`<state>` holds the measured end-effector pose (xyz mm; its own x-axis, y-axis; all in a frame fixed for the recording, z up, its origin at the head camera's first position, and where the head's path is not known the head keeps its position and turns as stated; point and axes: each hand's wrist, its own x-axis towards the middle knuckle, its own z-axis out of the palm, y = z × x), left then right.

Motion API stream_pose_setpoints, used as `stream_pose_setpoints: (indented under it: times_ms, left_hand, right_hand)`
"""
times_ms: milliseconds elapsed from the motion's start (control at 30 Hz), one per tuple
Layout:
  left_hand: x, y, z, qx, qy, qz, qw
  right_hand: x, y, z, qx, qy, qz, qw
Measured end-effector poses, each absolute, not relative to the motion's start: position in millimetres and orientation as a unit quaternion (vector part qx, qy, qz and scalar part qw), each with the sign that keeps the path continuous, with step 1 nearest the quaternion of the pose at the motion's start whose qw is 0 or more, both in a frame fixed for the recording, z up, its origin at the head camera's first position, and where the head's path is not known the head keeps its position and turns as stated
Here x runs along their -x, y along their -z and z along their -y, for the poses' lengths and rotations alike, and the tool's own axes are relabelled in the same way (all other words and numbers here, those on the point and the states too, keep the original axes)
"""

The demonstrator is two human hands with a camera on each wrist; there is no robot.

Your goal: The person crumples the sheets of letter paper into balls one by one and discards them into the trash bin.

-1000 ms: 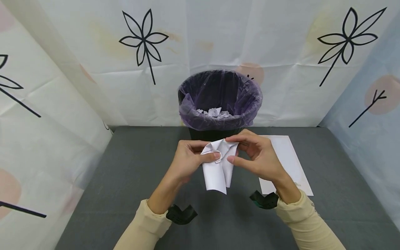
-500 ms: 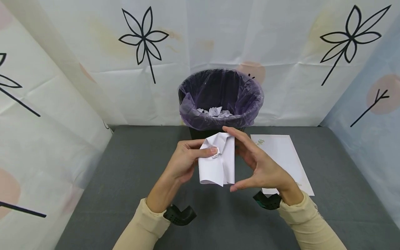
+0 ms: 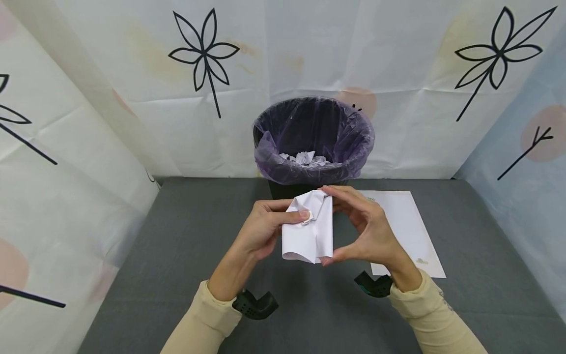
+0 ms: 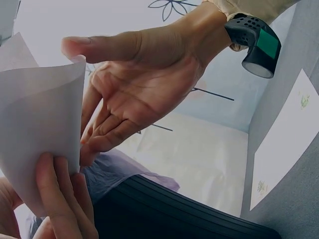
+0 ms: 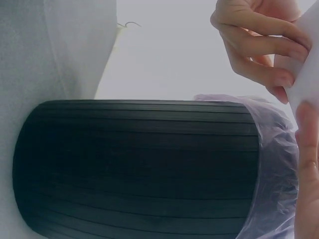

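Observation:
A folded sheet of white paper, with a small crumpled twist near its middle, is held up above the table in the head view. My left hand pinches its left side, thumb on the front by the twist and fingers behind. On the paper's right, my right hand spans the edge, fingertips at the top corner and thumb at the bottom corner. In the left wrist view the right hand has its thumb on one end of the paper. The left hand's fingers lie flat along the paper in the right wrist view.
Behind the hands stands a black bin lined with a purple plastic bag, with scraps of paper inside. A flat white sheet with small green prints lies on the grey table at the right. Printed fabric walls enclose the table.
The paper has turned more upright and its folds lie flatter. My right thumb has slid from the paper's middle down to its lower right corner. The left hand keeps its pinch.

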<state>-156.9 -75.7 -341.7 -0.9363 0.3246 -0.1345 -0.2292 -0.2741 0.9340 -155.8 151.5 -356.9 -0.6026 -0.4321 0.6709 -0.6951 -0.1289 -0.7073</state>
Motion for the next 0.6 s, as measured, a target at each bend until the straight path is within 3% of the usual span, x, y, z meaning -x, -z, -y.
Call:
stream_pose_setpoints:
  times_ms: [600]
  left_hand:
    - [156.4, 345.5, 71.3, -0.068, -0.785, -0.596, 0.155]
  right_hand:
    - [155.0, 358.7, -148.1, -0.384, -0.639, 0.646, 0.162]
